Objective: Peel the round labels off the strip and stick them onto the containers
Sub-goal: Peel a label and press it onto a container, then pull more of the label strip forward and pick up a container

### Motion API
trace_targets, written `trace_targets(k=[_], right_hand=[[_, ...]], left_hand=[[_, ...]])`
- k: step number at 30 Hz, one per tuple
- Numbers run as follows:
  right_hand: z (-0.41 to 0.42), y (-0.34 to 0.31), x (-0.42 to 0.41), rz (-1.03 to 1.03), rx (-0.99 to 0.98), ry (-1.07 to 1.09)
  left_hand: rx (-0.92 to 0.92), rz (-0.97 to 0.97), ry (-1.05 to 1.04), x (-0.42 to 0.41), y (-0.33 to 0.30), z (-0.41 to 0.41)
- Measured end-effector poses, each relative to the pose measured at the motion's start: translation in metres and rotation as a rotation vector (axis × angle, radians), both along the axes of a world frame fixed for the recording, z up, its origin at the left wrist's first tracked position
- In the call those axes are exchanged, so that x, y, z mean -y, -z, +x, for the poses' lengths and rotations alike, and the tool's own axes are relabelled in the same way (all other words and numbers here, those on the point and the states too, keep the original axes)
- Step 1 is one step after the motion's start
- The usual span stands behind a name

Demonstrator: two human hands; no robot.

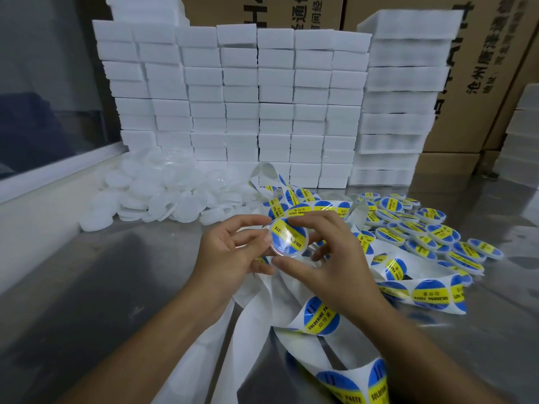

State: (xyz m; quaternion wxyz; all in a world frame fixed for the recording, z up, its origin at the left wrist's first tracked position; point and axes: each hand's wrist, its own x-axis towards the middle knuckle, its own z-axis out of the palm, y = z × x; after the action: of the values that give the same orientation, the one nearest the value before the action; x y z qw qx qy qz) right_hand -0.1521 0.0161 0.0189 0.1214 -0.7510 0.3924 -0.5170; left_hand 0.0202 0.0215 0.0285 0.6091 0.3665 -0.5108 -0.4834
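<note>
The container [289, 242], a small clear round one, is held above the tabletop [116, 287] between both hands, a blue-and-yellow label [284, 233] already lying on its face. The left hand [233, 249] pinches its left edge; the right hand [323, 252] grips it with fingers over the top rim and thumb beneath. It looks light, stiff and slick, so the rim seems the best hold. The strip [320, 316] curls limp and papery below; labelled containers [423, 231] lie right, plain ones [163, 193] left.
</note>
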Motion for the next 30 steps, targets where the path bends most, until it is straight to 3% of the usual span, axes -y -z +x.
trace_targets(k=[4, 7, 9, 13, 16, 19, 22, 26, 30], right_hand=[[-0.004, -0.002, 0.0, -0.018, 0.033, 0.027], [-0.014, -0.007, 0.004, 0.002, 0.087, 0.092], [-0.029, -0.013, 0.011, 0.015, 0.1, 0.184], [-0.07, -0.013, 0.028, 0.094, 0.05, 0.425], [-0.101, -0.008, 0.041, 0.147, -0.017, 0.624], [-0.123, -0.003, 0.05, 0.154, -0.085, 0.785], [-0.134, 0.005, 0.057, 0.151, -0.113, 0.892], [-0.135, 0.016, 0.066, 0.134, -0.098, 0.957], [-0.136, 0.026, 0.071, 0.192, -0.107, 0.944]], left_hand=[[0.073, -0.079, -0.116, 0.0, 0.001, -0.003], [0.369, -0.314, -0.403, 0.005, 0.006, 0.002], [0.557, -0.424, -0.484, 0.006, 0.009, 0.006], [0.921, -0.307, -0.557, 0.004, 0.015, 0.006], [1.035, -0.168, -0.521, 0.002, 0.016, 0.003], [1.019, -0.129, -0.484, 0.002, 0.017, 0.002], [0.854, -0.172, -0.432, 0.004, 0.018, 0.001], [0.672, -0.238, -0.267, 0.005, 0.019, 0.002], [0.621, -0.207, -0.184, 0.007, 0.021, 0.003]])
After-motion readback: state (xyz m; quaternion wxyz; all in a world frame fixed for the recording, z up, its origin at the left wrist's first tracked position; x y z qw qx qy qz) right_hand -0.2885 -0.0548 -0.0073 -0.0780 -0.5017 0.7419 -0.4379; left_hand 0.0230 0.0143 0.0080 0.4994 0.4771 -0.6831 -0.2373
